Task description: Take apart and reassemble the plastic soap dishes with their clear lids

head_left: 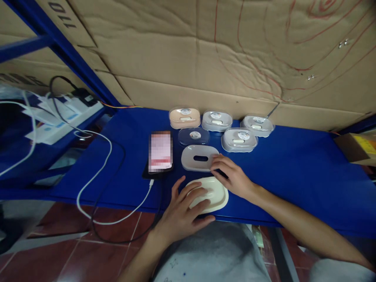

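Observation:
A cream oval dish (219,194) lies near the table's front edge. My left hand (188,207) rests over its left part with the fingers spread. Just beyond the dish is a grey oval tray (189,157) with a dark slot in its middle. At that tray's right end, the bent fingers of my right hand (232,174) touch the rim, with the fingertips close together. Behind the tray sits a clear oval lid (183,137) bearing a round sticker.
Lidded oval boxes, one peach (174,119) and several grey (226,124), stand at the back. A phone (160,150) lies left, with a white cable (108,156) running to a power strip (58,127). Cardboard (176,90) walls the rear; an open carton (352,150) is far right.

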{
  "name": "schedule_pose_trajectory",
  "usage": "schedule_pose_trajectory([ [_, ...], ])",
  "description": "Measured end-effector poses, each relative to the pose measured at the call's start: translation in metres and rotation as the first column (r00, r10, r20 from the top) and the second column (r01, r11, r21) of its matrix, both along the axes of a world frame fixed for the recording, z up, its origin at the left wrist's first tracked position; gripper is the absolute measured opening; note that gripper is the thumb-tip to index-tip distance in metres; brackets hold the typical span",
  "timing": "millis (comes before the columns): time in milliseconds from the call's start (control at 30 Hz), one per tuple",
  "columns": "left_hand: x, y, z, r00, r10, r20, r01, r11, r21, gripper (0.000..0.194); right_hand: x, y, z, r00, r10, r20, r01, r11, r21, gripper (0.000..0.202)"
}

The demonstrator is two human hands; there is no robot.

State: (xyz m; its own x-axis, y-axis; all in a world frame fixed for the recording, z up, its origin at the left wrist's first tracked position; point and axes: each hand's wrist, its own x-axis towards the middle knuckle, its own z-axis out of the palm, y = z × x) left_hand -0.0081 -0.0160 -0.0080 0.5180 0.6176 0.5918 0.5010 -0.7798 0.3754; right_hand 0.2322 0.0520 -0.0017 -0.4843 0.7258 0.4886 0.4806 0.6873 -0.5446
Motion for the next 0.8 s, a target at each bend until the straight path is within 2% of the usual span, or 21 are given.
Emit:
schedule_pose_trajectory([
  [100,0.000,0.000,0.000,1.000,0.017,-0.022,-0.018,1.000,-0.012,0.013,0.002,0.000,-0.001,0.995,0.009,0.100,-0.011,1.000,0.015,0.027],
  [233,-0.002,0.000,-0.001,0.999,0.034,-0.027,-0.035,0.999,-0.021,0.026,0.012,0.002,0.008,0.975,-0.007,0.223,-0.017,0.994,0.104,0.042],
  [333,-0.003,0.000,-0.002,0.999,0.023,-0.022,-0.024,0.999,-0.034,0.025,0.033,0.010,0.023,0.960,-0.107,0.257,0.052,0.975,0.214,0.047],
  [433,-0.003,0.000,-0.004,1.000,0.022,-0.013,-0.023,0.999,-0.046,0.025,0.066,0.024,0.036,0.921,-0.265,0.284,0.187,0.944,0.273,0.049],
  [500,-0.003,-0.001,-0.004,1.000,0.021,-0.012,-0.021,0.999,-0.049,0.025,0.090,0.031,0.039,0.887,-0.329,0.325,0.263,0.937,0.231,0.056],
  [600,-0.001,-0.001,-0.001,1.000,0.018,-0.017,-0.019,0.999,-0.044,0.023,0.116,0.035,0.037,0.863,-0.290,0.415,0.268,0.957,0.112,0.066],
  [700,0.001,-0.002,0.002,0.999,0.024,-0.024,-0.025,0.999,-0.029,0.020,0.127,0.028,0.035,0.873,-0.231,0.429,0.232,0.971,0.053,0.060],
  [800,0.002,-0.001,0.002,0.999,0.035,-0.031,-0.035,0.999,-0.016,0.019,0.126,0.019,0.039,0.882,-0.240,0.406,0.248,0.968,0.033,0.061],
])
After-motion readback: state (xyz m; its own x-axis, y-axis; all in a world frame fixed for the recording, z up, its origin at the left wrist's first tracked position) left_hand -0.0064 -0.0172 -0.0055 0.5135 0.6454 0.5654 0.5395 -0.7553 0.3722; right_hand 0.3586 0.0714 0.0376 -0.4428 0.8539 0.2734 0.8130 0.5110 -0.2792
